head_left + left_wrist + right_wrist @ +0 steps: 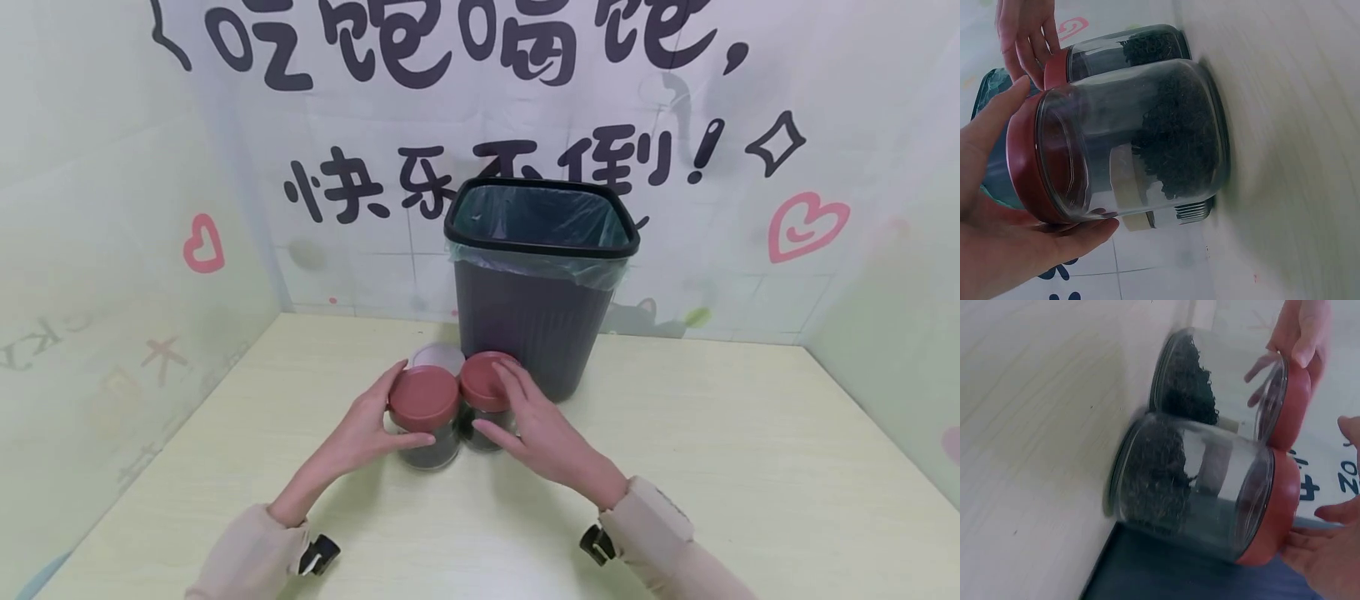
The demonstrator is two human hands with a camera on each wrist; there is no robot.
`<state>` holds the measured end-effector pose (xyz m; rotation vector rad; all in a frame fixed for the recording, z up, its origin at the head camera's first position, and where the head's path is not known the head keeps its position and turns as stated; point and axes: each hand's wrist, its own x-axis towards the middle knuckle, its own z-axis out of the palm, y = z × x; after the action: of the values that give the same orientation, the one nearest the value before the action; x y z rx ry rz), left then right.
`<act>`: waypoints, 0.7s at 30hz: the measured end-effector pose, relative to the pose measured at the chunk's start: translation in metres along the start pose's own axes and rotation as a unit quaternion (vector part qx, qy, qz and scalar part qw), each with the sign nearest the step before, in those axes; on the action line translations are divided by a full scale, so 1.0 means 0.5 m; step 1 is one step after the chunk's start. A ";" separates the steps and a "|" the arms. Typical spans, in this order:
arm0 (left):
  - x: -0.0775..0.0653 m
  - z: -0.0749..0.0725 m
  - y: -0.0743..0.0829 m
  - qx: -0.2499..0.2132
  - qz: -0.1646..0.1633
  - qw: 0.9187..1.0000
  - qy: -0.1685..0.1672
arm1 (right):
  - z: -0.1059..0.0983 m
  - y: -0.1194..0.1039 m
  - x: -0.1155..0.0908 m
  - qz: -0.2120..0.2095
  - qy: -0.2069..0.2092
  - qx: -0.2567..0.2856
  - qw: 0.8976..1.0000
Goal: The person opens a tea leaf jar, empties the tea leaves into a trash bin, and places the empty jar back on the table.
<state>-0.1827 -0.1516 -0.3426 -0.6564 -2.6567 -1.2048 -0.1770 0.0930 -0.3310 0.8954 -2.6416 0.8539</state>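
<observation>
Two clear glass jars with red lids stand upright side by side, partly filled with dark, shredded leaf-like pieces. On the left jar (430,442), my left hand (367,429) grips the lid, thumb at the front and fingers round the far side. My right hand (551,437) is at the right jar (1175,481), its fingertips touching the lid (1275,512) while the thumb stands spread away from it. A third container with a whitish top (440,357) sits behind the two jars, mostly hidden by them.
A dark bin (532,321) with a translucent greenish liner stands just behind the jars, at the back of the pale wood-grain table (720,467). Printed cloth walls (360,267) with dark lettering and pink hearts enclose the back and sides.
</observation>
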 end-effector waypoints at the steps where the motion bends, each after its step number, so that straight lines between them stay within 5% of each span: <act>1: 0.001 0.002 -0.001 -0.003 -0.002 1.000 0.001 | 0.005 -0.004 0.004 -0.008 0.004 -0.008 1.000; 21: 0.005 0.001 -0.021 -0.062 -0.018 0.998 -0.026 | 0.062 -0.069 0.050 -0.126 -0.016 -0.087 0.988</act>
<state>-0.1898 -0.1566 -0.3493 -0.6691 -2.6636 -1.3898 -0.1761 0.0402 -0.3310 1.1716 -2.5090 0.5431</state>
